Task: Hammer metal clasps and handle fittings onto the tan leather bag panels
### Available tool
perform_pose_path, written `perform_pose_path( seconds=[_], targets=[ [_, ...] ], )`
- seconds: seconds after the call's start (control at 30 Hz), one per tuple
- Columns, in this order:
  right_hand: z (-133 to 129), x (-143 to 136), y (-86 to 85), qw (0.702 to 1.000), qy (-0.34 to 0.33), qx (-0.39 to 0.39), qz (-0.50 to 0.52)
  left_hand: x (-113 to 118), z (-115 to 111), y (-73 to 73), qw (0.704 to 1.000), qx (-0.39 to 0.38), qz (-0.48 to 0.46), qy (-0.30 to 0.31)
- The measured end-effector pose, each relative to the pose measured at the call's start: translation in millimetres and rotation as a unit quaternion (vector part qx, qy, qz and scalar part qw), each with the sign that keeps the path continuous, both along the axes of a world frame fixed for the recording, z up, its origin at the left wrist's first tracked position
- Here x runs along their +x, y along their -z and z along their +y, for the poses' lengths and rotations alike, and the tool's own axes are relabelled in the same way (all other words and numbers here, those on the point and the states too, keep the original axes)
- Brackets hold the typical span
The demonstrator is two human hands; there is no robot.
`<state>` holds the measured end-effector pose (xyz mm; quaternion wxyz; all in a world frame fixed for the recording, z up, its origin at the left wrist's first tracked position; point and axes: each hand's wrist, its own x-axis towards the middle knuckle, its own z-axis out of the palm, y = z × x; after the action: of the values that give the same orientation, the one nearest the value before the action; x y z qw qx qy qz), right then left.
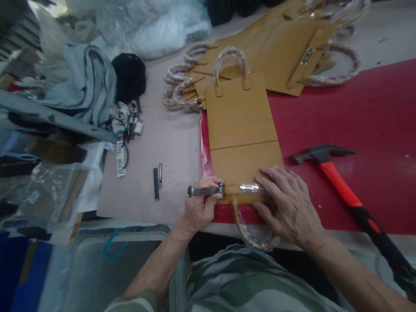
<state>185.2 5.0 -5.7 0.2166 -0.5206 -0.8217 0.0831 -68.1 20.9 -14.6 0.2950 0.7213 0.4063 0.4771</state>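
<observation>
A tan leather handbag panel (242, 125) lies flat before me, with a wrapped handle at its far end and another wrapped handle (242, 223) hanging over the near edge. My left hand (201, 208) is closed around a metal punch (204, 191), whose wide end meets the left end of the bag's near strap. On that strap sits a shiny metal clasp (249, 187). My right hand (289, 199) lies spread on the bag's near right corner, fingers flat and thumb at the lower edge. A claw hammer (339, 182) with a red and black handle rests to the right.
More tan bags (260, 47) with wrapped handles are heaped at the back on the red mat (357, 117). A dark slim tool (156, 184) and a small metal rod (160, 175) lie to the left. Grey cloth (87, 82) and plastic wrapping fill the far left.
</observation>
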Motion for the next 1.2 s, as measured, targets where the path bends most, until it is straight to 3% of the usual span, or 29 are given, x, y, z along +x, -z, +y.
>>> perform_pose_path(
  seconds=[0.2,0.57,1.03,1.2],
  targets=[
    [-0.9,0.6,-1.7,1.0,0.004,-0.006,-0.002,5.0,3.9,-1.7,0.999,0.027,0.031,-0.014],
    [-1.8,0.0,-1.1,1.0,0.006,-0.003,0.001,2.1,2.5,-1.0,0.999,-0.035,0.001,-0.031],
    [-3.0,-2.1,-3.4,1.0,0.018,0.0,-0.005,11.0,3.6,-1.0,0.997,0.048,0.055,-0.039],
    [-1.3,-1.2,3.8,0.999,0.009,0.009,0.029,13.9,3.8,-1.2,0.994,0.07,0.068,-0.05]
  ],
)
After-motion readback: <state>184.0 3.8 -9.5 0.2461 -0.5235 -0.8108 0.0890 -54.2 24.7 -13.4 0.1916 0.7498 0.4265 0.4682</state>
